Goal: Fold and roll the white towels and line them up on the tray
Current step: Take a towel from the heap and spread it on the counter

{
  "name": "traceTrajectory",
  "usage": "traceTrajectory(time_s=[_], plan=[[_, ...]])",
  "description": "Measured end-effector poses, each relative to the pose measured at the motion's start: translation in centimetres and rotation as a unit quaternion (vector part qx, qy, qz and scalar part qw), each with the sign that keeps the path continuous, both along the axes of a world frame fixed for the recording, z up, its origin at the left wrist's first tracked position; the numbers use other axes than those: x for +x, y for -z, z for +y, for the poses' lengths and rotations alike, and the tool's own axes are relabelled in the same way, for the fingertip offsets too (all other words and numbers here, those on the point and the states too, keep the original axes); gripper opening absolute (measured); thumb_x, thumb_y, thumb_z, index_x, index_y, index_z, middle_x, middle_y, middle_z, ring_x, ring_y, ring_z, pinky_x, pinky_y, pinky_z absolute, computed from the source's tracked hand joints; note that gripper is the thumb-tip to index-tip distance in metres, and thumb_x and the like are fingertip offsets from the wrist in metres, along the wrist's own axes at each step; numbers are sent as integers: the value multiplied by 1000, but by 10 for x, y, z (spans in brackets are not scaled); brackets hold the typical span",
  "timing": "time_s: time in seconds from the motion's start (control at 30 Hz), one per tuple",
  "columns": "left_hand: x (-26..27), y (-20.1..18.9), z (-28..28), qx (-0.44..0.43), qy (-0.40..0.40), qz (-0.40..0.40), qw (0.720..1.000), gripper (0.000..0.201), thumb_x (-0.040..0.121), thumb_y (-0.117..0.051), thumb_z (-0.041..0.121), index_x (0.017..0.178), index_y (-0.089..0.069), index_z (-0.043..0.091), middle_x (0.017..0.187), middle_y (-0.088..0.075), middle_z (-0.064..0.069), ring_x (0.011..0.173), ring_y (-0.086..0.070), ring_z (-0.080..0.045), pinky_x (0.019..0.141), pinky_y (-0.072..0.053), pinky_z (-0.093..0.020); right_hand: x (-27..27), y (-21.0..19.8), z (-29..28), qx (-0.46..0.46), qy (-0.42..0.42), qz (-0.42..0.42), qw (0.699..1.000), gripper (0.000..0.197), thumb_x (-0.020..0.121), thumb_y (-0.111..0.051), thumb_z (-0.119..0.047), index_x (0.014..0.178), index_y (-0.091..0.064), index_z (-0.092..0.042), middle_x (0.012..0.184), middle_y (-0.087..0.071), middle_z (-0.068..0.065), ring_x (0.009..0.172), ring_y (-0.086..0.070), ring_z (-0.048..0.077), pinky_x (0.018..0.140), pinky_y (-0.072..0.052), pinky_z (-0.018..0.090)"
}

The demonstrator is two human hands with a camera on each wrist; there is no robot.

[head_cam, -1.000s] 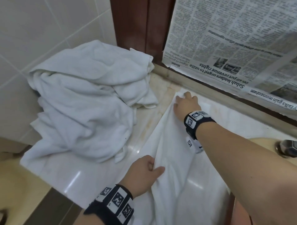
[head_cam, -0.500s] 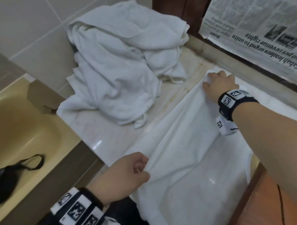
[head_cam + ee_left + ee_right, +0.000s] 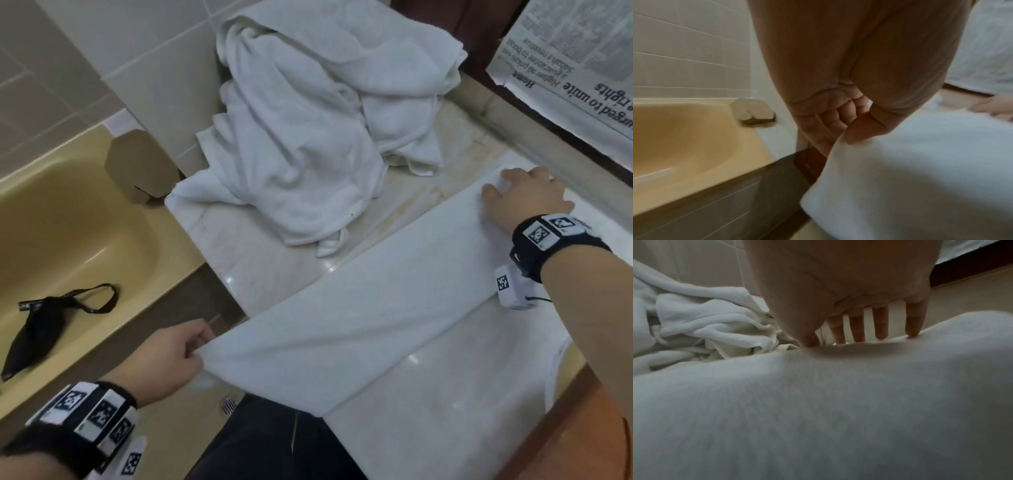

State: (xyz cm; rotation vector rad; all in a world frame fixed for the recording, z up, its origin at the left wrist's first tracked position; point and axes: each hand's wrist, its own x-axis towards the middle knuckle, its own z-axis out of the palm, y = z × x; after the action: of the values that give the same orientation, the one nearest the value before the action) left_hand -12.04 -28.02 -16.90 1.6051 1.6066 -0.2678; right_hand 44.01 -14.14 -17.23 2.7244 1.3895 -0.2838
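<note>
A white towel (image 3: pixel 370 318) lies stretched in a long folded band across the marble counter (image 3: pixel 260 270), its near end hanging past the counter's edge. My left hand (image 3: pixel 171 356) pinches that near corner between thumb and curled fingers (image 3: pixel 840 120). My right hand (image 3: pixel 524 198) presses flat on the towel's far end, fingers (image 3: pixel 880 324) straight and spread on the cloth (image 3: pixel 818 402). A heap of crumpled white towels (image 3: pixel 308 137) sits at the counter's back left, also in the right wrist view (image 3: pixel 701 327). No tray is in view.
A yellow bathtub (image 3: pixel 68 219) lies left of the counter, with a black mask (image 3: pixel 41 329) on its rim. A newspaper (image 3: pixel 575 61) hangs on the wall at the back right. White tiles (image 3: pixel 113 44) back the towel heap. An orange-brown surface (image 3: pixel 582 428) borders the counter's right.
My left hand has drawn the towel's near corner out to the left and toward me, pulling the band taut and flat. The right hand has stayed on the far end. The head view swung left.
</note>
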Motion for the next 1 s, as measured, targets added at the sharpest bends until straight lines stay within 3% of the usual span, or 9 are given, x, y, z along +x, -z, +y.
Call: traceTrajectory(time_s=[0.1,0.2,0.27,0.37,0.53,0.7,0.8,0.87,1.0], plan=[[-16,24,-4,-5,21,48,999,36,86,-67,11,89,-59,45,89,-70,19,84,-65,3,72,-53,-20,8,-1,1,21,39,38,998,59,90,-54,-53,141,-48,-24,146,-42,13,132,-42,41,105,-38,59],[4,25,-11,53,-3,2,999,49,86,-64,6,109,-56,48,113,-60,25,109,-55,2,93,-43,-19,21,-7,9,56,79,88,991,62,83,-63,-48,137,-49,-21,140,-51,14,125,-53,40,101,-48,54],[34,16,-16,187,-40,-64,979,36,89,-63,14,117,-63,37,109,-59,24,105,-52,1,90,-43,-23,31,-15,16,53,87,116,988,51,85,-69,-41,130,-57,-20,128,-62,13,110,-62,37,94,-53,46],[82,9,-16,335,26,-90,938,29,93,-59,32,117,-71,23,107,-60,13,96,-50,-11,87,-46,-30,44,-21,26,32,90,160,983,39,85,-78,-35,116,-66,-16,120,-67,12,92,-59,29,83,-48,35],[127,34,-7,360,87,-23,929,44,97,-48,40,129,-67,16,117,-58,0,102,-56,-24,85,-52,-43,52,-31,25,0,94,195,976,48,91,-73,-40,127,-62,-10,123,-63,12,105,-58,32,90,-43,36],[131,47,-10,400,111,8,910,44,100,-47,36,130,-68,11,123,-61,-10,106,-60,-33,87,-48,-46,46,-30,21,34,68,181,981,31,96,-64,-34,120,-56,-17,118,-62,13,94,-56,31,80,-43,35],[142,44,-4,404,151,-19,902,43,101,-47,32,133,-65,10,140,-59,-12,122,-60,-34,99,-47,-47,23,-36,15,9,52,83,995,52,92,-64,-37,137,-43,-23,139,-48,20,116,-54,41,90,-52,49],[157,40,5,397,194,-53,896,46,103,-45,31,140,-60,9,152,-51,-12,137,-51,-32,109,-41,-47,-10,-39,-2,25,16,71,997,72,90,-66,-43,150,-32,-22,148,-37,21,130,-44,44,100,-47,56],[182,43,10,344,298,-76,887,60,108,-35,42,158,-35,10,169,-23,-10,156,-21,-28,121,-27,-51,-75,-22,-52,-148,-83,140,976,123,71,-57,-87,160,4,-28,168,3,9,150,-7,50,114,-25,68]])
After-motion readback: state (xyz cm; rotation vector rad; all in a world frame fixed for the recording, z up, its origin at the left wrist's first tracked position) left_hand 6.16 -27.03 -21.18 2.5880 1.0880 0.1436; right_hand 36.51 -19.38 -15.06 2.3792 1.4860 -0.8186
